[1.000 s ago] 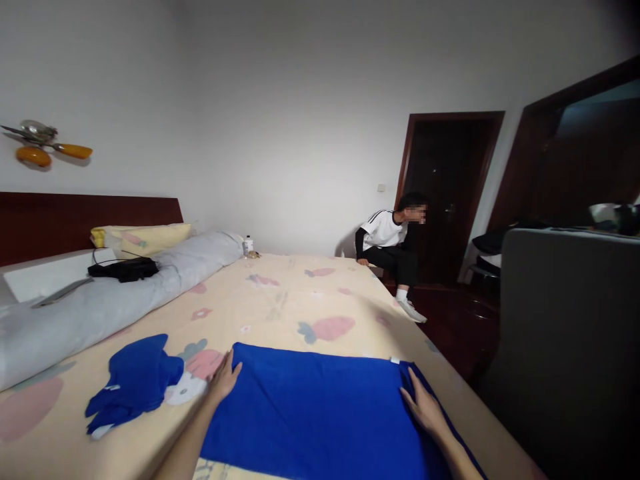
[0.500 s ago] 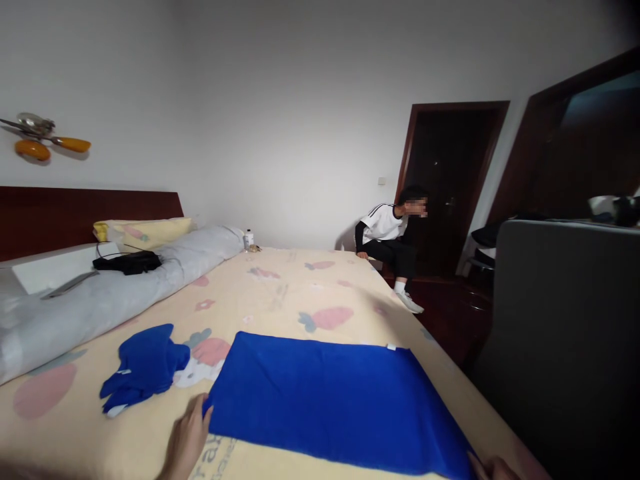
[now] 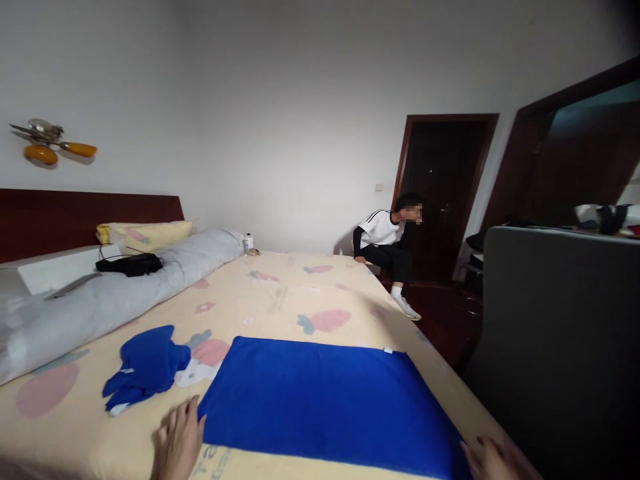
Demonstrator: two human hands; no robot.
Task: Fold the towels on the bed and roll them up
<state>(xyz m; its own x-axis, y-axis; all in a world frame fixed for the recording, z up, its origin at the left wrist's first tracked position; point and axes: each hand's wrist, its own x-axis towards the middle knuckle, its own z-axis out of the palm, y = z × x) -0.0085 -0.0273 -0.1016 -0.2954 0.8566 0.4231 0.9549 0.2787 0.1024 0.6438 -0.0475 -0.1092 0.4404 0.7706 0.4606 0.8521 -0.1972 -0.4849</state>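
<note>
A blue cloth (image 3: pixel 325 400) lies spread flat on the bed in front of me, with a small white tag on its far edge. My left hand (image 3: pixel 180 433) rests at the cloth's near left edge, fingers apart and thumb touching it. At the near right corner, my right hand (image 3: pixel 487 459) is partly cut off by the frame; its visible fingers look apart, with one against the cloth. A second blue cloth (image 3: pixel 147 363), crumpled, with small white patches, lies to the left of the spread one.
The bed (image 3: pixel 280 293) has a patterned cream sheet. A rolled grey quilt (image 3: pixel 200 257) carries a black item (image 3: pixel 130 265) near a yellow pillow (image 3: pixel 150 235). A bottle (image 3: pixel 249 241) stands at the far end. A person (image 3: pixel 383 230) sits at the far right corner. A dark grey panel (image 3: pixel 555 333) stands right.
The near left edge of the spread cloth has shifted left and its surface looks smoother. My left hand has moved slightly left, its fingers looser. The view has shifted a little.
</note>
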